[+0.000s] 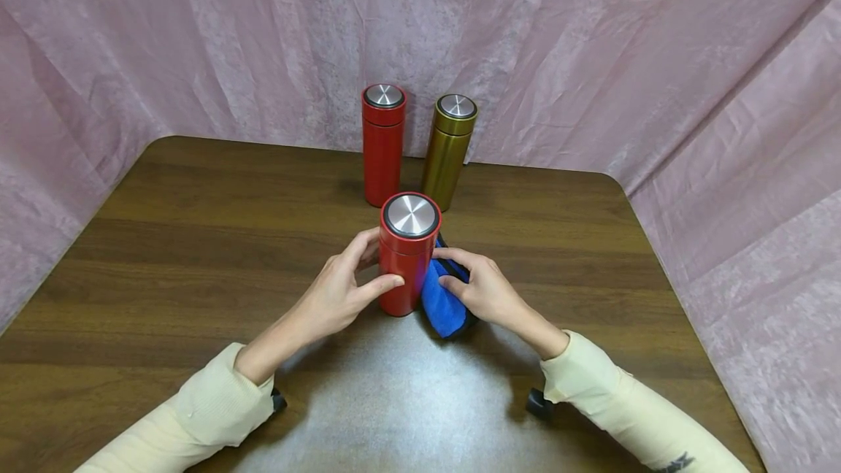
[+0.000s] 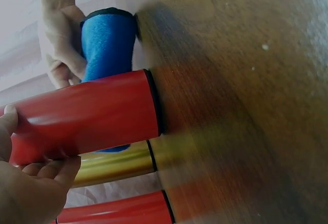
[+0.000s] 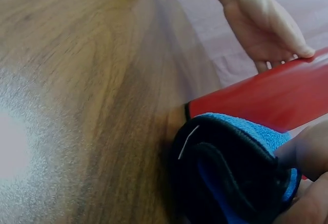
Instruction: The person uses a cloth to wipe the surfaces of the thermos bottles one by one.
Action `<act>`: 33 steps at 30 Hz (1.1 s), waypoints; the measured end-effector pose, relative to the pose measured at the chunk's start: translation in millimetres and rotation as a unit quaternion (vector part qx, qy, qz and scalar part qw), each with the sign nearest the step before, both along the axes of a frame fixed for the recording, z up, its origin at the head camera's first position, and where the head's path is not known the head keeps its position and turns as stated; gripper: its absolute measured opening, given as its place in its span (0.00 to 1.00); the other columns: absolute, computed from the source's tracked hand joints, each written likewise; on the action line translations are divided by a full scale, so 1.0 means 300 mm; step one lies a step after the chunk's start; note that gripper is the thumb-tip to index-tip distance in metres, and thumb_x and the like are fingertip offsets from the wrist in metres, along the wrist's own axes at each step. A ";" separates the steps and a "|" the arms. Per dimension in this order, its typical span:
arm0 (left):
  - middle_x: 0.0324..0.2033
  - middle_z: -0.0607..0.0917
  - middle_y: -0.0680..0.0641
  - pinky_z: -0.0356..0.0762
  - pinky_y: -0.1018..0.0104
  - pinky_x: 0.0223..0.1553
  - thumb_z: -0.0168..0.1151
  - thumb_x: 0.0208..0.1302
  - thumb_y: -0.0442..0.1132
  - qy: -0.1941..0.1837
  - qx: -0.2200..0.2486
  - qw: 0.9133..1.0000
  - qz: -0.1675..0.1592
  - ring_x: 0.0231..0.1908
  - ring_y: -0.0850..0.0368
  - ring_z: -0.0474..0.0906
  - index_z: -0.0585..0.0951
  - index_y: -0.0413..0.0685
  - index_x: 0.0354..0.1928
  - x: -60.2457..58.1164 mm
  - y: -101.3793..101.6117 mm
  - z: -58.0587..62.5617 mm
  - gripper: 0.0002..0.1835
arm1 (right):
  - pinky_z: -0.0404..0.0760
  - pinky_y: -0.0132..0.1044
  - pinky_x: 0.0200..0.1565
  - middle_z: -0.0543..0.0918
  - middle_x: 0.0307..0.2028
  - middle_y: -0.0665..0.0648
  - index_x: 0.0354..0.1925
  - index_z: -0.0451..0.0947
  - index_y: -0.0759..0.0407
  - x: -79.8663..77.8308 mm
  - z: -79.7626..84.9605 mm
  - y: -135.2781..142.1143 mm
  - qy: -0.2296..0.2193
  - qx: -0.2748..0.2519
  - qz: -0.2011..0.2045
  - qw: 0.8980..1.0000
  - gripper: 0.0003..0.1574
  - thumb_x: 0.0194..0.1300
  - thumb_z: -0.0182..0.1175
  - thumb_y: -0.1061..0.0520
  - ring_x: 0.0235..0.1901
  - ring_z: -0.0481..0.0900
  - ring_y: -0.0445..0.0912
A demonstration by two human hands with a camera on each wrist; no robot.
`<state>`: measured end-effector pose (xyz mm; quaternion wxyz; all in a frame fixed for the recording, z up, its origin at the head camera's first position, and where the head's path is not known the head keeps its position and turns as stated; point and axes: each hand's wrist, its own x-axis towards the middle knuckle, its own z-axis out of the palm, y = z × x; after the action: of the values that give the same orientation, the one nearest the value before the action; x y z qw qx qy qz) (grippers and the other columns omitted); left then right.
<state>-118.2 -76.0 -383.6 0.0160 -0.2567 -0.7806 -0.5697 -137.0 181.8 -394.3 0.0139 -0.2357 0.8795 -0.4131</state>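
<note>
A red thermos bottle (image 1: 402, 283) with a silver disc on its lid stands upright in the middle of the table. My left hand (image 1: 338, 287) grips it from the left, thumb across the front and fingers round the far side, as the left wrist view also shows. To its right my right hand (image 1: 482, 285) pinches a blue cloth (image 1: 443, 305) with black edging, folded over and lying against the bottle's side. In the right wrist view the cloth (image 3: 230, 167) is bunched in loops beside the bottle's base.
Behind, a second red thermos bottle (image 1: 382, 155) and a gold thermos bottle (image 1: 449, 155) stand side by side near the back edge of the brown wooden table (image 1: 197, 239). Pink curtains (image 1: 263, 42) hang behind and beside the table.
</note>
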 end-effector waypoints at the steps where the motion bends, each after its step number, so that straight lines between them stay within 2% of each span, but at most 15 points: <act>1: 0.63 0.81 0.41 0.78 0.51 0.63 0.75 0.63 0.34 0.000 0.001 1.000 0.000 0.62 0.46 0.80 0.67 0.42 0.72 -0.001 0.000 0.000 0.38 | 0.80 0.54 0.60 0.84 0.58 0.63 0.61 0.80 0.66 -0.002 -0.004 -0.002 -0.001 0.005 0.000 1.000 0.25 0.66 0.67 0.69 0.57 0.82 0.56; 6: 0.64 0.81 0.40 0.77 0.50 0.63 0.74 0.63 0.33 0.000 0.007 1.000 -0.004 0.63 0.45 0.79 0.67 0.41 0.72 -0.003 0.003 0.000 0.38 | 0.80 0.55 0.59 0.84 0.57 0.66 0.61 0.80 0.67 -0.008 -0.006 -0.014 -0.008 0.049 0.004 0.999 0.25 0.66 0.67 0.68 0.56 0.82 0.57; 10: 0.63 0.81 0.40 0.77 0.50 0.63 0.74 0.63 0.33 0.000 0.012 1.000 -0.006 0.62 0.45 0.79 0.67 0.40 0.71 -0.006 0.005 -0.002 0.37 | 0.79 0.56 0.61 0.82 0.60 0.67 0.63 0.79 0.66 -0.020 -0.003 -0.014 -0.041 0.086 0.004 0.995 0.26 0.68 0.66 0.65 0.57 0.81 0.57; 12: 0.63 0.81 0.39 0.77 0.50 0.63 0.74 0.63 0.33 0.000 0.014 1.000 -0.005 0.62 0.45 0.79 0.68 0.40 0.71 -0.008 0.007 -0.002 0.37 | 0.78 0.56 0.61 0.82 0.60 0.67 0.64 0.79 0.64 -0.027 -0.001 -0.007 -0.062 0.087 0.003 0.994 0.26 0.69 0.65 0.64 0.57 0.80 0.56; 16: 0.61 0.82 0.40 0.78 0.51 0.63 0.75 0.62 0.33 -0.007 0.017 1.000 -0.001 0.61 0.46 0.80 0.70 0.40 0.71 -0.017 0.006 -0.002 0.36 | 0.77 0.56 0.62 0.80 0.63 0.65 0.65 0.79 0.60 -0.040 0.009 0.018 -0.112 0.058 0.000 0.992 0.25 0.72 0.64 0.61 0.58 0.78 0.55; 22: 0.61 0.82 0.40 0.78 0.52 0.62 0.75 0.63 0.32 -0.026 0.024 0.999 0.007 0.61 0.46 0.80 0.70 0.39 0.70 -0.041 0.000 0.011 0.36 | 0.79 0.53 0.58 0.77 0.67 0.62 0.65 0.81 0.51 -0.033 0.058 0.052 -0.158 0.021 -0.037 0.986 0.23 0.74 0.64 0.58 0.59 0.76 0.56; 28: 0.61 0.82 0.38 0.78 0.51 0.63 0.74 0.64 0.32 -0.047 0.022 0.998 0.028 0.60 0.44 0.80 0.70 0.37 0.70 -0.068 -0.007 0.033 0.35 | 0.85 0.48 0.48 0.75 0.67 0.64 0.66 0.80 0.50 -0.007 0.139 0.081 -0.170 -0.010 -0.057 0.984 0.24 0.75 0.63 0.57 0.52 0.80 0.58; 33: 0.60 0.82 0.36 0.78 0.50 0.62 0.73 0.64 0.32 -0.056 0.024 0.998 0.036 0.60 0.42 0.81 0.71 0.36 0.70 -0.086 -0.003 0.042 0.34 | 0.88 0.48 0.45 0.77 0.64 0.66 0.67 0.79 0.51 0.013 0.216 0.103 -0.161 -0.043 -0.073 0.983 0.24 0.75 0.64 0.54 0.48 0.83 0.59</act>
<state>-144.0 -76.9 -371.0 -0.0009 -0.1960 -0.7748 -0.6011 -133.0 212.7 -329.4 0.1151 -0.1018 0.8618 -0.4834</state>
